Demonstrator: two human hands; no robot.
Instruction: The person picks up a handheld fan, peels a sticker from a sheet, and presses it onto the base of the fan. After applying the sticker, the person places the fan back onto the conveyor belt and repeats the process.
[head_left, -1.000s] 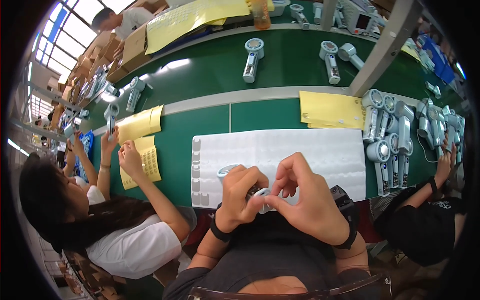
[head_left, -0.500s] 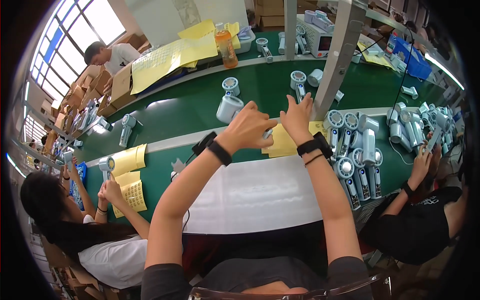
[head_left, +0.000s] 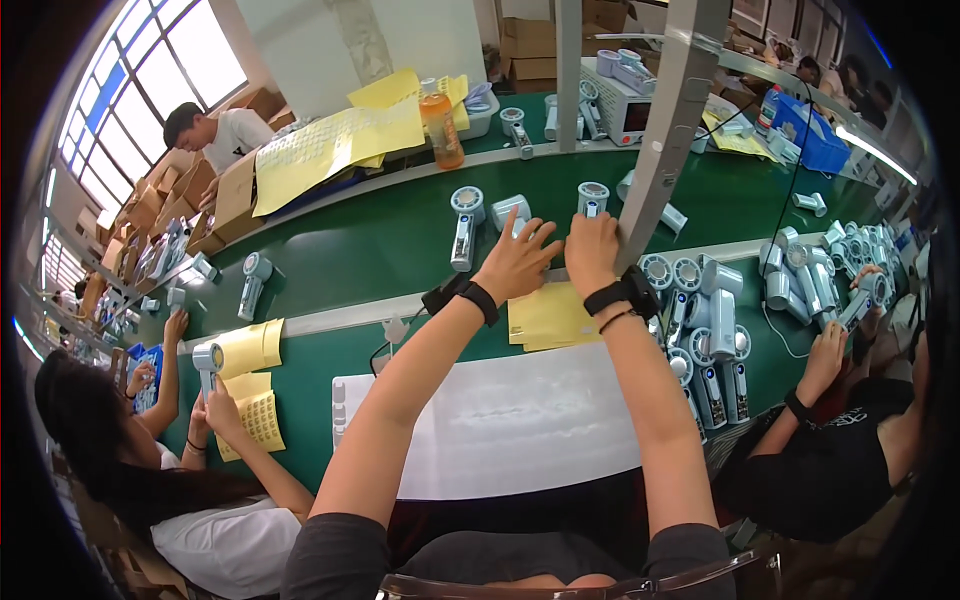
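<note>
My left hand (head_left: pixel 516 258) is open with its fingers spread over the green belt. Its fingertips overlap a pale-blue handheld fan (head_left: pixel 508 208); whether they touch it I cannot tell. Just left of that, another fan (head_left: pixel 466 222) lies with its round grille up and its handle pointing at me. My right hand (head_left: pixel 593 250) is closed over the handle of a third handheld fan (head_left: pixel 592 192), whose round head shows beyond the knuckles. Both wrists wear black bands.
A white sheet (head_left: pixel 520 425) lies before me, with yellow sticker sheets (head_left: pixel 550 315) beyond it. Several fans (head_left: pixel 722 320) are stacked at the right beside a metal post (head_left: pixel 668 130). Co-workers sit at both sides. An orange bottle (head_left: pixel 441 128) stands across the belt.
My left hand has moved right and spread its fingers, away from the fan beside it. My right hand's fingers, stretched out before, have closed over the fan's handle.
</note>
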